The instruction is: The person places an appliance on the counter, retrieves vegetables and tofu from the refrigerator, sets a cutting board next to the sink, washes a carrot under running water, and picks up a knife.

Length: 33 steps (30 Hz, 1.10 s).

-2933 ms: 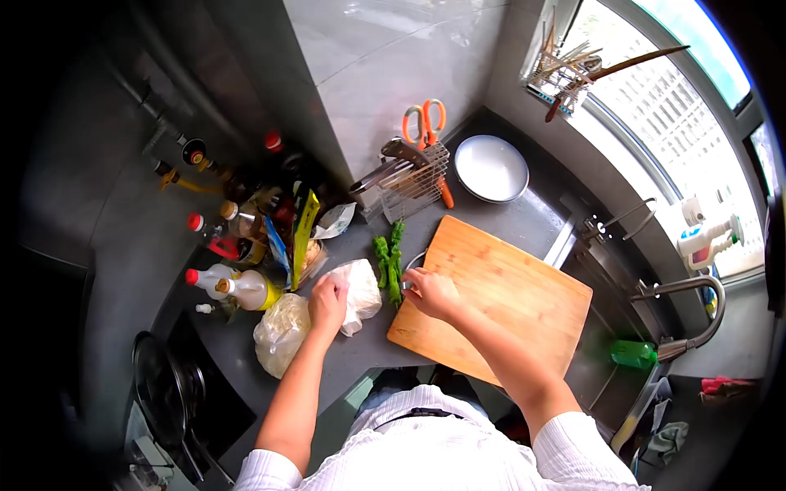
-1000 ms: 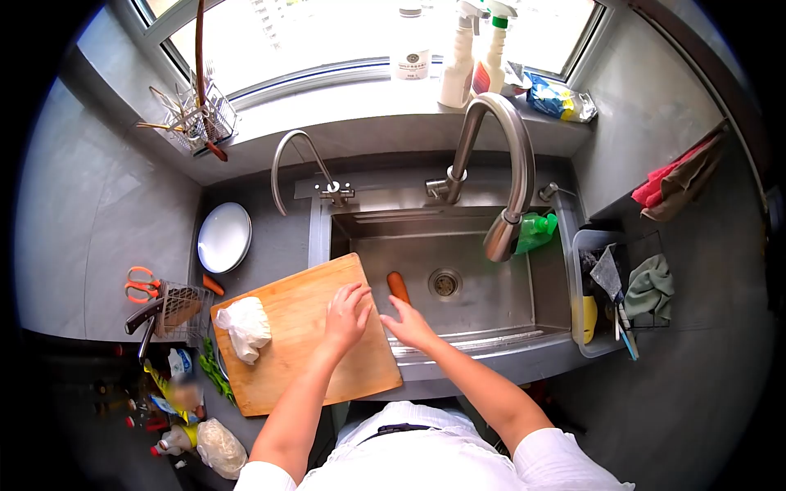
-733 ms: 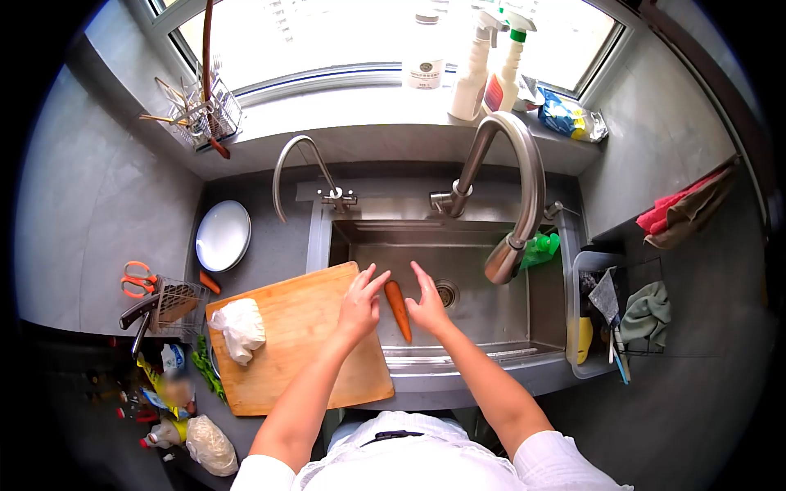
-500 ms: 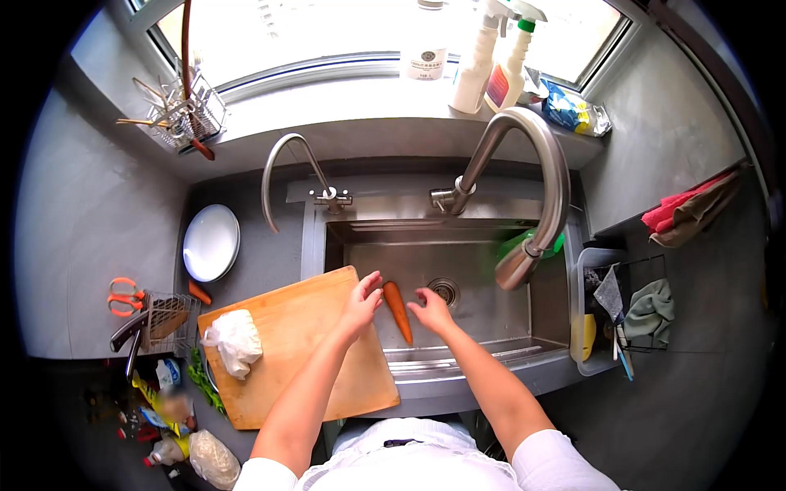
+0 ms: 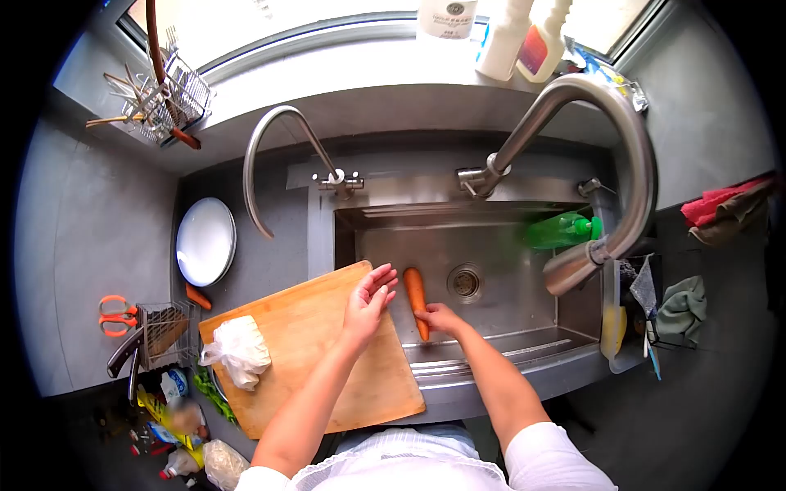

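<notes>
An orange carrot lies in the steel sink, left of the drain. My right hand has its fingers closed around the carrot's lower end. Over the right edge of the wooden cutting board is my left hand, holding nothing, with its fingers stretched out and the thumb apart. A white plastic bag sits on the board's left part; what is inside it cannot be made out.
A large curved faucet arches over the sink's right side, and a thin one stands at left. A green bottle lies in the sink's back right corner. White plates, orange scissors and a knife rack are at left.
My right hand has come down and closed on the carrot's lower end. My left hand stays open over the board. The whole view has shifted and the carrot points slightly more upright.
</notes>
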Motion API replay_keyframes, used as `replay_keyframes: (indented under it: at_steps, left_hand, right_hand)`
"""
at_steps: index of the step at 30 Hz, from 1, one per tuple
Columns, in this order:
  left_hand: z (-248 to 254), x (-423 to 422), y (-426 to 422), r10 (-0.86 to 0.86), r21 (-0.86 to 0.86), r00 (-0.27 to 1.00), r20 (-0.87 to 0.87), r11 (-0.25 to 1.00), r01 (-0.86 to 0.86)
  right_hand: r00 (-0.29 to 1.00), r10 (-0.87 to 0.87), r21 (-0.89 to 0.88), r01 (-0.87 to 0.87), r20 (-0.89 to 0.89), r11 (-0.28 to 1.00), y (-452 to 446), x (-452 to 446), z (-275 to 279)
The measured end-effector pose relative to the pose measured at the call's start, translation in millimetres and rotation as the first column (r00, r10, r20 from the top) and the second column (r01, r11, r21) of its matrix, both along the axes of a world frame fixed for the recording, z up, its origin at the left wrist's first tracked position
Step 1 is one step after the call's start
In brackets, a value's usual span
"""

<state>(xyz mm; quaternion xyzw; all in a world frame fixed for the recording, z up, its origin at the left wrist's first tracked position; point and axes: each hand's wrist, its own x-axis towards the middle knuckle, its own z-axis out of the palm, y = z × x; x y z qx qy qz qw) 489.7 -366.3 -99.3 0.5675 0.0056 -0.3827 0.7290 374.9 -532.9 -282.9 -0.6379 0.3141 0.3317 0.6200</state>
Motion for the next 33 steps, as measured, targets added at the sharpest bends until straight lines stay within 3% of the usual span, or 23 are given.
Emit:
replay_keyframes:
  at_steps: [2, 3, 4, 5, 6, 7, 9, 11, 13, 16, 17, 23, 24, 25, 26, 27, 29, 31, 32, 33]
  left_hand:
    - [-5, -4, -4, 0.013, 0.001, 0.998, 0.057, 1.000, -0.013]
    - [-10, -8, -7, 0.019, -0.003, 0.996, 0.085, 1.000, -0.018]
    - [-13, -14, -14, 0.043, 0.011, 0.998, 0.054, 0.999, -0.044]
    - [-8, -19, -24, 0.037, 0.149, 0.998, 0.059, 0.988, -0.046]
    - [3, -20, -35, 0.028, 0.060, 0.999, -0.014, 0.998, -0.027]
    - [13, -20, -44, 0.010, -0.028, 0.996, -0.086, 1.000, -0.012]
    - [3, -8, -58, 0.076, -0.105, 0.992, -0.103, 0.991, -0.087]
    - [13, -1, -66, 0.167, -0.098, 0.982, -0.089, 0.979, -0.176]
    - [11, 9, -63, 0.170, -0.072, 0.983, -0.075, 0.982, -0.175]
    - [15, 14, -52, 0.146, -0.026, 0.987, -0.066, 0.989, -0.148]
    - [15, 14, -49, 0.163, -0.019, 0.984, -0.070, 0.986, -0.165]
    - [-5, 3, -46, 0.141, 0.023, 0.969, -0.202, 0.990, -0.139]
    - [-11, -2, -51, 0.136, 0.019, 0.960, -0.246, 0.991, -0.135]
    - [-18, -10, -54, 0.132, 0.019, 0.948, -0.291, 0.991, -0.132]
    - [-36, -16, -62, 0.096, -0.040, 0.923, -0.374, 0.992, -0.119]
    - [-32, -29, -72, 0.127, 0.003, 0.915, -0.383, 0.991, -0.137]
    - [-17, -65, -106, 0.190, 0.088, 0.900, -0.393, 0.982, -0.169]
    - [-34, -98, -132, 0.005, 0.011, 0.968, -0.252, 1.000, -0.002]
    - [-34, -112, -148, 0.079, 0.042, 0.967, -0.242, 0.997, -0.071]
    - [-36, -112, -158, 0.018, -0.001, 0.958, -0.285, 1.000, -0.019]
  right_hand:
    - [0.958, -0.280, 0.360, 0.285, -0.068, 0.888, -6, -10, 36]
    - [0.963, -0.267, 0.357, 0.242, 0.022, 0.902, -9, -12, 71]
    - [0.951, -0.262, 0.308, 0.203, 0.163, 0.929, -9, -15, 95]
    - [0.923, -0.242, 0.251, 0.169, 0.298, 0.953, -7, -20, 115]
    - [0.877, -0.241, 0.196, 0.172, 0.416, 0.965, -4, -21, 137]
    - [0.893, -0.145, 0.134, 0.096, 0.427, 0.986, -9, -19, 158]
    - [0.791, -0.037, -0.205, 0.203, 0.610, 0.957, -19, -9, 175]
    - [0.666, -0.031, -0.411, 0.495, 0.745, 0.766, -42, 25, 201]
    - [0.557, 0.220, -0.564, 0.580, 0.801, 0.587, -62, 67, 216]
    - [0.737, -0.016, -0.533, 0.503, 0.675, 0.680, -64, 112, 202]
    - [0.708, 0.014, -0.442, 0.426, 0.706, 0.789, -63, 120, 184]
    - [0.703, 0.012, -0.427, 0.417, 0.711, 0.802, -35, 73, 196]
    - [0.782, -0.045, -0.337, 0.319, 0.622, 0.886, -27, 48, 214]
    - [0.816, -0.033, -0.263, 0.225, 0.577, 0.938, -23, 19, 196]
    - [0.848, 0.048, -0.310, 0.140, 0.528, 0.940, -16, -9, 182]
    - [0.775, 0.328, -0.621, 0.104, 0.540, 0.777, -9, -35, 179]
    - [0.900, 0.214, -0.686, 0.119, 0.380, 0.718, -12, -53, 205]
    - [0.953, 0.105, -0.695, 0.130, 0.285, 0.707, -29, -71, 204]
    - [0.930, 0.120, -0.750, 0.199, 0.348, 0.630, -37, -85, 189]
    - [0.925, 0.045, -0.659, 0.233, 0.376, 0.716, -46, -96, 186]
